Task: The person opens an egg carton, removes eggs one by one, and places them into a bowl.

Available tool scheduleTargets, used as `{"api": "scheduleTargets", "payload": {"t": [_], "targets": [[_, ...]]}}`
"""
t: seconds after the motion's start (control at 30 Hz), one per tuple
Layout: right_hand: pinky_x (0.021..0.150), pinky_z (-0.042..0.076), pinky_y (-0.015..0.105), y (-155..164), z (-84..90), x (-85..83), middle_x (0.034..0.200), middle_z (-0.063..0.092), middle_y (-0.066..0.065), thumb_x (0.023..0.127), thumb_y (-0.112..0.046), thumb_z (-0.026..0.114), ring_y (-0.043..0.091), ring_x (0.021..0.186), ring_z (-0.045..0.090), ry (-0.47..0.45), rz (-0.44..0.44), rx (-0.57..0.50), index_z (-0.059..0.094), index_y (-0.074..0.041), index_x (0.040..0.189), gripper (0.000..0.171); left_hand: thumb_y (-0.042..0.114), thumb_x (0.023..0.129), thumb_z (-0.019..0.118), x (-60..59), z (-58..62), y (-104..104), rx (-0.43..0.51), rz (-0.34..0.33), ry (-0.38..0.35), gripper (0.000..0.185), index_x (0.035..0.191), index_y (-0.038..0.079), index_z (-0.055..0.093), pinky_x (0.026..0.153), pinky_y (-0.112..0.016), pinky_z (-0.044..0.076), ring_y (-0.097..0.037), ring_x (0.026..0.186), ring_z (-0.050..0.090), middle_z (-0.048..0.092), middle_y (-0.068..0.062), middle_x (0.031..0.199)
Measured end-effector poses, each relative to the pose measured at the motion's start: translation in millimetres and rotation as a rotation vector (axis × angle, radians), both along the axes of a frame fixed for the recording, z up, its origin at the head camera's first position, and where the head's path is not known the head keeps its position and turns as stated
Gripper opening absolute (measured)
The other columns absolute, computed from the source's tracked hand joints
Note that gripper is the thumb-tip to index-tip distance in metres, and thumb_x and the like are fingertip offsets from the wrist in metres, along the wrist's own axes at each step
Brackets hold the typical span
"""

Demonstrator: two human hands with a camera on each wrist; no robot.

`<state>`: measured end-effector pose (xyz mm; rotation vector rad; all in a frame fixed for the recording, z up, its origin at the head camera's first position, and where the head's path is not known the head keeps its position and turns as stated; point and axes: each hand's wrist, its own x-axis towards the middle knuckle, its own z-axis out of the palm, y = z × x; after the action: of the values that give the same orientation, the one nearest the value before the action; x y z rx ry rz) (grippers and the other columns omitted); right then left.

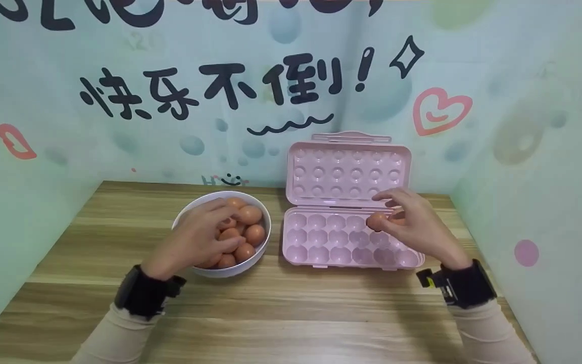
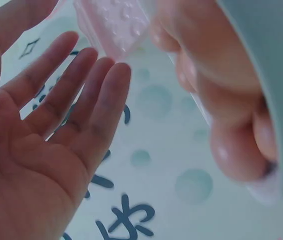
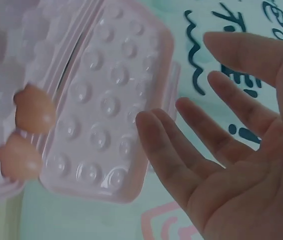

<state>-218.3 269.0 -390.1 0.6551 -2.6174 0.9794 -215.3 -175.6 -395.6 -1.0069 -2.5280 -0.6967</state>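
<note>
A white bowl (image 1: 226, 273) stands at the left of the table, heaped with brown eggs (image 1: 249, 215). Over its left side hovers my left hand (image 1: 190, 240); its palm (image 2: 36, 175) holds nothing and the fingers are nearly straight. To the bowl's right lies a pink egg carton (image 1: 318, 237) with its dimpled lid (image 3: 106, 105) raised. Two eggs (image 3: 34, 110) sit side by side in the carton's back row toward the right end, the other visible cups bare. My right hand (image 1: 422, 227) is just above these eggs, fingers loosely spread and holding nothing.
The wood-grain table (image 1: 281, 313) reaches back to a printed pale-green curtain (image 1: 170, 141) with dark lettering. Similar sheets close off both sides. The raised lid stands close to the back curtain.
</note>
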Motion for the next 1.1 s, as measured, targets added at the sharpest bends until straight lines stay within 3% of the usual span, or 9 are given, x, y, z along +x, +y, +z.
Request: {"api": "scheduleTargets", "payload": {"t": [0.1,0.2,0.37,0.53,0.73,0.9,1.1], "targets": [[0.091,0.062,0.049,7,2.5,-8.2,0.132,0.066,0.012,0.092,-0.019,0.085,0.035,0.113,0.068,0.0,0.012,0.094,0.069,-0.007,0.129,0.042,0.019,0.087,0.087,-0.8,-2.4,16,0.008,-0.037,0.044,0.035,0.118,0.012,0.072,0.1,-0.04,0.053,-0.025,0.113,0.063,0.069,-0.008,0.118],[0.095,0.058,0.054,12,1.7,-15.0,0.135,0.065,0.014,0.091,-0.013,0.085,0.039,0.117,0.064,-0.001,0.02,0.17,0.069,-0.007,0.13,0.043,0.025,0.089,0.085,0.5,-3.7,32,-0.022,-0.038,0.047,0.032,0.117,0.015,0.072,0.102,-0.046,0.05,-0.029,0.122,0.057,0.066,-0.007,0.123],[0.101,0.051,0.057,15,-2.0,-24.9,0.131,0.065,0.016,0.084,-0.005,0.087,0.039,0.117,0.062,0.006,0.026,0.231,0.069,-0.005,0.13,0.049,0.031,0.092,0.083,1.5,-5.3,53,-0.039,-0.042,0.023,0.038,0.125,0.018,0.07,0.102,-0.044,0.05,-0.024,0.121,0.057,0.067,-0.002,0.126],[0.103,0.05,0.057,13,-7.5,-35.1,0.126,0.065,0.019,0.083,-0.007,0.088,0.039,0.118,0.061,0.021,0.037,0.286,0.07,-0.003,0.126,0.047,0.032,0.093,0.083,-0.4,-9.1,72,-0.004,-0.056,-0.012,0.042,0.131,0.02,0.069,0.106,-0.037,0.048,-0.018,0.12,0.059,0.067,0.003,0.128],[0.096,0.054,0.053,9,-17.8,-47.9,0.116,0.064,0.021,0.087,-0.008,0.084,0.037,0.107,0.061,0.015,0.07,0.35,0.072,-0.002,0.119,0.034,0.036,0.093,0.082,-0.8,-17.8,96,-0.018,-0.066,-0.071,0.045,0.132,0.02,0.067,0.107,-0.036,0.051,-0.018,0.124,0.06,0.064,0.0,0.133],[0.09,0.055,0.05,7,-26.8,-57.3,0.108,0.066,0.02,0.084,-0.003,0.082,0.035,0.1,0.061,0.037,0.088,0.412,0.075,0.001,0.112,0.03,0.033,0.093,0.083,-0.3,-27.3,110,0.0,-0.114,-0.072,0.044,0.131,0.02,0.067,0.105,-0.035,0.052,-0.018,0.121,0.061,0.063,-0.001,0.131],[0.086,0.057,0.046,5,-31.0,-60.9,0.104,0.065,0.013,0.078,0.003,0.08,0.031,0.095,0.063,-0.063,0.051,0.428,0.077,-0.001,0.108,0.03,0.027,0.09,0.085,-0.8,-37.0,119,0.042,-0.17,-0.064,0.041,0.126,0.018,0.069,0.105,-0.037,0.051,-0.021,0.117,0.061,0.064,-0.003,0.124]]}}
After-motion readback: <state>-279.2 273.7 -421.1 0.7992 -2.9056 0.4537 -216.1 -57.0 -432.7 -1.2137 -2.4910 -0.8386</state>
